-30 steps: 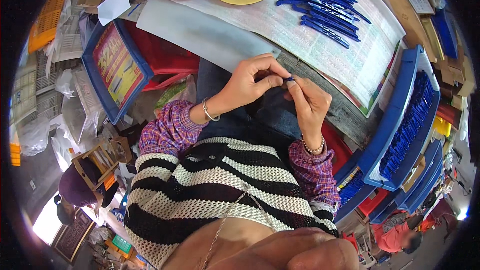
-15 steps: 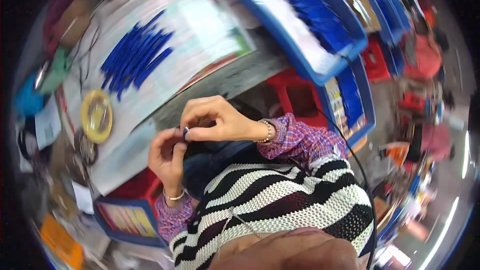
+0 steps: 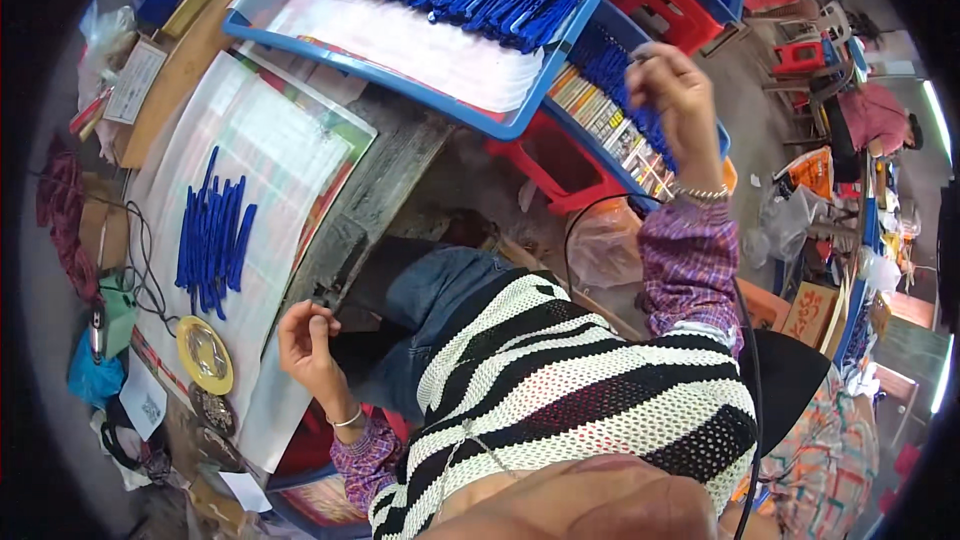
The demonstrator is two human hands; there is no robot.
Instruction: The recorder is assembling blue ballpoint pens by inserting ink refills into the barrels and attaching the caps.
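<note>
Joint pinch now broken, hands parted: left hand (image 3: 316, 352) near bench (image 3: 392, 168) edge, right hand (image 3: 682, 105) near blue tray (image 3: 592, 155). Fingers loosely curled; any hold unclear. Blue strips (image 3: 213, 240) lie on bench.

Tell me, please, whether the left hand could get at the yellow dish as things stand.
Probably yes: the left hand is near the yellow dish, and only pale sheeting appears to lie between them.
</note>
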